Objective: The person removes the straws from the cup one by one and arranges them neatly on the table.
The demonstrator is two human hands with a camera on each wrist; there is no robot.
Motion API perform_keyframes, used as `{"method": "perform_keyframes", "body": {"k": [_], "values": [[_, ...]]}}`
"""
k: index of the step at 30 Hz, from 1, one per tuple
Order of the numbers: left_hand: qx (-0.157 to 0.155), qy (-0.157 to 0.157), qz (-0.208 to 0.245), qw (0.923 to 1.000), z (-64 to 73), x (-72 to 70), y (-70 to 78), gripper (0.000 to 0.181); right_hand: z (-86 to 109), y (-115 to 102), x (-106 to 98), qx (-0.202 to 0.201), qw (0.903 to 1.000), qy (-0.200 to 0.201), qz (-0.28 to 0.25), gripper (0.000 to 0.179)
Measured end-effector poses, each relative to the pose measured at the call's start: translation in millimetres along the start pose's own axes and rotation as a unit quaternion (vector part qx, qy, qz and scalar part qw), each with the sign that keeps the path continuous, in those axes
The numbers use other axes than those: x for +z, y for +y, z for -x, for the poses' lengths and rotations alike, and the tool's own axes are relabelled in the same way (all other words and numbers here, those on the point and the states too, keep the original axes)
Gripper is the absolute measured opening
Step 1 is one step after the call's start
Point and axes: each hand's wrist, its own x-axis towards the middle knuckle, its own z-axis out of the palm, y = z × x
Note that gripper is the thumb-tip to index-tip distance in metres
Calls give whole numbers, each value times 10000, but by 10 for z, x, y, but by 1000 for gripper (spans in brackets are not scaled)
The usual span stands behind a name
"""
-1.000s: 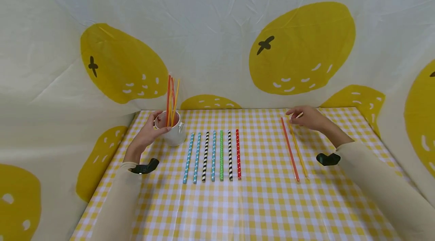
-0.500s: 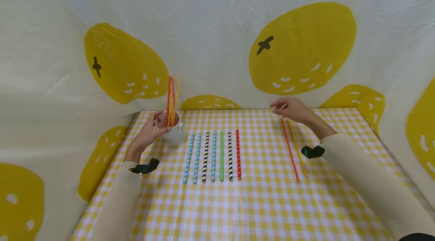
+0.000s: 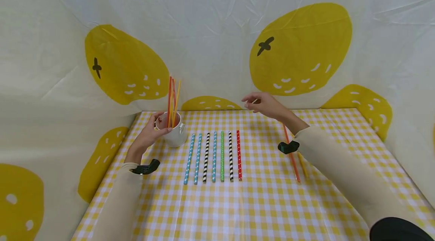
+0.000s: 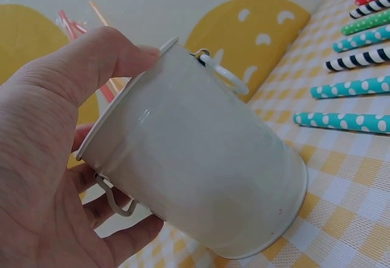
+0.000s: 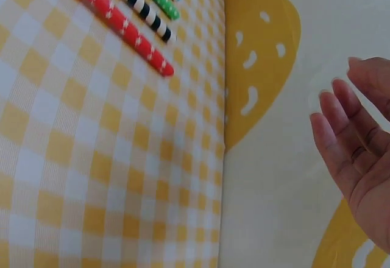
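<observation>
My left hand (image 3: 148,130) grips the rim of a small white metal bucket (image 3: 176,137), thumb on the near side and fingers around the far side. Several orange, red and yellow plastic straws (image 3: 174,97) stand in it, leaning together. In the left wrist view the bucket (image 4: 201,152) shows a small loop handle on either side. My right hand (image 3: 266,105) hovers over the table's back edge, fingers loosely bent. In the right wrist view the right hand (image 5: 359,140) has its thumb apart from the fingers and nothing between them.
A row of patterned paper straws lies mid-table: blue dotted, black-striped, a green straw (image 3: 222,156) and a red straw (image 3: 239,156) at its right end. An orange straw (image 3: 294,165) and a yellow straw (image 3: 303,165) lie under my right forearm. A lemon-print cloth (image 3: 210,44) hangs behind.
My right hand has lifted away from the orange and yellow straws and moved left, toward the middle of the table. The left hand stays on the bucket.
</observation>
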Motion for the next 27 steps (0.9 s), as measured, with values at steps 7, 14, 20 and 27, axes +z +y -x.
{"method": "perform_keyframes", "body": {"k": [7,14,20,27], "values": [[29,54,32,10000,-3,0,-10,87,-128,-440,239,-560,9980,-187,-210,32],[58,86,-3,9999,-31,0,-47,86,-522,-354,561,-818,9951,-110,-549,34],[16,77,-5,10000,-38,1,-45,86,-724,-471,827,-1009,9927,-60,-653,29],[20,68,-18,10000,-32,-27,-44,88,-899,-634,1105,-1110,9912,-140,-712,30]]}}
